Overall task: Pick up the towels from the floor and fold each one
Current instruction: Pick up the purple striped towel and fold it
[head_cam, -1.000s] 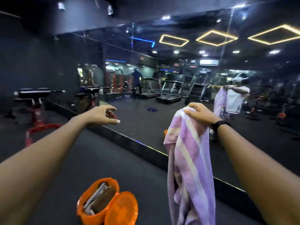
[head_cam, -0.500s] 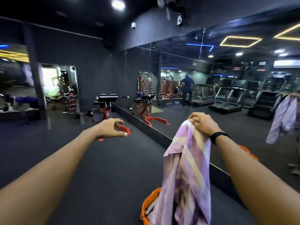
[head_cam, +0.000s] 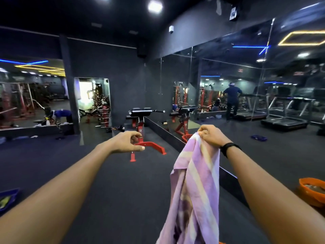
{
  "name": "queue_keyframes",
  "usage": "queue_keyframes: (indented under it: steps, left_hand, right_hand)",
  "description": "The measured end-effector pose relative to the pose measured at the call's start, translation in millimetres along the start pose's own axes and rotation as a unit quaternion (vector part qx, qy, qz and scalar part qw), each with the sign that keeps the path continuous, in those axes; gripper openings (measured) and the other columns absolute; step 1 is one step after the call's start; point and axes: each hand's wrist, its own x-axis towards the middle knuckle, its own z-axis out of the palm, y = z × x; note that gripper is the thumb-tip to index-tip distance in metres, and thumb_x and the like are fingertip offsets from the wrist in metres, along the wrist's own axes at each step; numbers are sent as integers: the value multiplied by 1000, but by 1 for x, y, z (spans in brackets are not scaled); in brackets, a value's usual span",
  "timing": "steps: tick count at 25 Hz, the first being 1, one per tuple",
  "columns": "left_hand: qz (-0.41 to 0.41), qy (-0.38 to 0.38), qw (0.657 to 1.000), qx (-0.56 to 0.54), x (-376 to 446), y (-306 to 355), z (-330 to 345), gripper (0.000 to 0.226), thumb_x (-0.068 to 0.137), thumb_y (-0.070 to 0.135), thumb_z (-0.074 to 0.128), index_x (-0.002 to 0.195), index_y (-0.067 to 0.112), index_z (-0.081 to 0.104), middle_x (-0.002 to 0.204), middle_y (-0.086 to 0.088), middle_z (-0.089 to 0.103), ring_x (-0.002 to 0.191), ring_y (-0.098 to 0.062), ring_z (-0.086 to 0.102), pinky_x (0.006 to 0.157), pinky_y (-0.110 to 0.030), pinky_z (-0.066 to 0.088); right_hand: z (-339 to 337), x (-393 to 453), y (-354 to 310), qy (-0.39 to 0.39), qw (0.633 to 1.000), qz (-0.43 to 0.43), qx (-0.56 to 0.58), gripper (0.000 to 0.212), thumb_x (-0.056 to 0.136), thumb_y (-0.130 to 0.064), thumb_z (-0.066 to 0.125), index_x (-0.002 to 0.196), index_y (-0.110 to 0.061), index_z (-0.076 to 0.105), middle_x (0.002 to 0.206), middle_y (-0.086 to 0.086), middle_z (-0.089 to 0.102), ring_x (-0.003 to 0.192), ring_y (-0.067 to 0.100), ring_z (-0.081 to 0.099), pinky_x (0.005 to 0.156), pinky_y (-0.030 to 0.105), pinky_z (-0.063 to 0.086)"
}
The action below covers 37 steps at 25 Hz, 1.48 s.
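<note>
Aloft, right hand (head_cam: 210,136) grips towel (head_cam: 195,187) edge; left hand (head_cam: 126,142) apparently empty.

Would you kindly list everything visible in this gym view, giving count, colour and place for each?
towel: one, purple with pale yellow stripes, hanging from the right hand
exercise bench: one, red frame with black pads, on the floor by the mirror wall
mirror wall: one, along the right, reflecting treadmills
orange basket: one, seen at the right edge
wristband: one, black, on the right wrist
left hand: one, held out, fingers loosely curled, holding nothing
right hand: one, its grip on the towel's top edge
</note>
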Motion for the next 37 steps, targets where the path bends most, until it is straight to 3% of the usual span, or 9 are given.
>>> queue_keyframes:
  steps: [7, 12, 16, 19, 23, 26, 29, 34, 37]
  left_hand:
    - [-6, 28, 1000, -4, 130, -54, -34, 66, 74, 47, 76, 132, 26, 52, 118, 4, 60, 102, -11, 57, 94, -24, 43]
    - [19, 10, 999, -28, 237, -87, -22, 67, 74, 45, 77, 132, 25, 52, 114, 5, 58, 103, -13, 59, 94, -25, 44]
    - [80, -21, 996, -41, 349, -103, 0, 66, 74, 40, 78, 132, 21, 52, 118, 0, 60, 106, -15, 60, 100, -30, 46]
    - [136, -63, 988, -40, 431, -102, 14, 68, 75, 41, 77, 134, 21, 51, 117, 1, 59, 106, -14, 59, 99, -29, 45]
    - [213, -118, 969, -40, 531, -83, 31, 69, 74, 45, 77, 134, 21, 51, 118, 3, 59, 107, -13, 58, 101, -28, 44]
    - [269, -158, 947, -70, 589, -59, 60, 80, 61, 61, 79, 128, 26, 55, 120, 1, 62, 108, -12, 60, 102, -32, 45]
    - [314, -192, 927, -81, 623, -30, 93, 88, 53, 71, 75, 128, 29, 54, 119, 3, 63, 110, -11, 60, 103, -33, 45]
    - [400, -242, 881, -74, 668, 45, 146, 69, 74, 52, 74, 134, 29, 49, 127, 4, 59, 116, -10, 55, 100, -27, 42]
    - [444, -261, 854, -75, 685, 99, 167, 66, 78, 49, 72, 135, 26, 49, 130, 1, 57, 115, -9, 53, 96, -22, 39]
  right_hand:
    - [36, 139, -4, -20, 999, -41, 9, 15, 93, -1, 47, 87, -9, 57, 91, 7, 59, 87, 19, 51, 61, 21, 34]
    - [50, 220, 30, 10, 1000, -3, -19, 15, 90, -6, 49, 88, -13, 62, 96, 10, 66, 95, 25, 57, 81, 29, 40]
    - [55, 279, 64, 32, 997, 49, -50, 19, 91, -7, 49, 82, -21, 58, 94, 1, 61, 92, 17, 52, 81, 23, 36]
    - [51, 315, 85, 66, 991, 97, -68, 24, 91, -8, 51, 76, -26, 56, 95, 1, 62, 95, 18, 55, 86, 28, 40]
    - [38, 342, 106, 118, 971, 180, -103, 18, 89, -6, 49, 86, -20, 61, 100, 6, 66, 97, 23, 58, 84, 28, 41]
    - [25, 350, 126, 140, 954, 222, -145, 22, 89, 0, 46, 87, -16, 61, 106, 12, 67, 99, 27, 59, 87, 31, 43]
    - [9, 347, 144, 158, 940, 254, -165, 21, 90, 2, 46, 92, -3, 65, 96, 8, 63, 89, 19, 53, 70, 20, 37]
    - [-25, 331, 193, 203, 905, 315, -200, 20, 89, -1, 48, 93, -4, 67, 104, 12, 68, 99, 29, 60, 86, 32, 43]
    - [-55, 319, 209, 233, 884, 344, -216, 20, 91, -3, 48, 95, -4, 68, 107, 12, 67, 99, 24, 59, 87, 29, 42]
